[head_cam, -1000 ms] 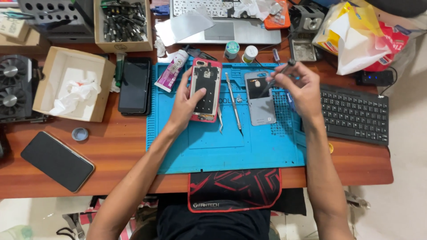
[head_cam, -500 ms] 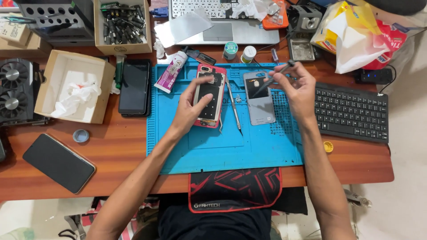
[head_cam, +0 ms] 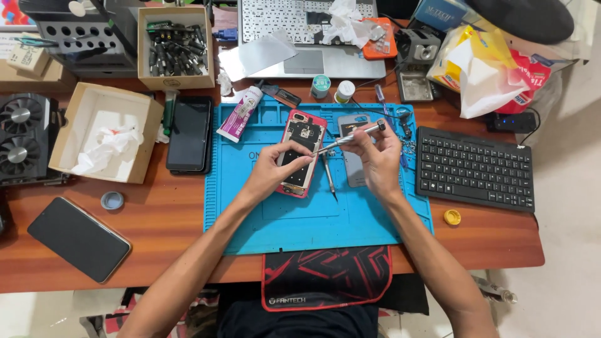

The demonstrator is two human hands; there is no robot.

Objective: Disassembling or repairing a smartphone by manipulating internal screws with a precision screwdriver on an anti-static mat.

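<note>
An opened phone with a red frame (head_cam: 300, 152) lies on the blue work mat (head_cam: 313, 213), its insides facing up. My left hand (head_cam: 275, 168) rests on its left side and steadies it. My right hand (head_cam: 375, 153) grips a silver screwdriver (head_cam: 348, 140) whose tip points left at the phone's right edge. A grey back cover (head_cam: 352, 169) lies on the mat partly under my right hand. Another thin tool (head_cam: 328, 174) lies on the mat between the phone and the cover.
A black keyboard (head_cam: 476, 166) sits right of the mat, a laptop (head_cam: 307, 37) behind it. Left are two dark phones (head_cam: 189, 134) (head_cam: 78, 238), an open cardboard box with tissue (head_cam: 103, 141), a box of bits (head_cam: 175, 47), a glue tube (head_cam: 239, 114) and small jars (head_cam: 332, 91).
My right hand has moved left and down with the screwdriver, bringing its tip to the red-framed phone. My left hand has shifted slightly on the phone, which now lies a little tilted.
</note>
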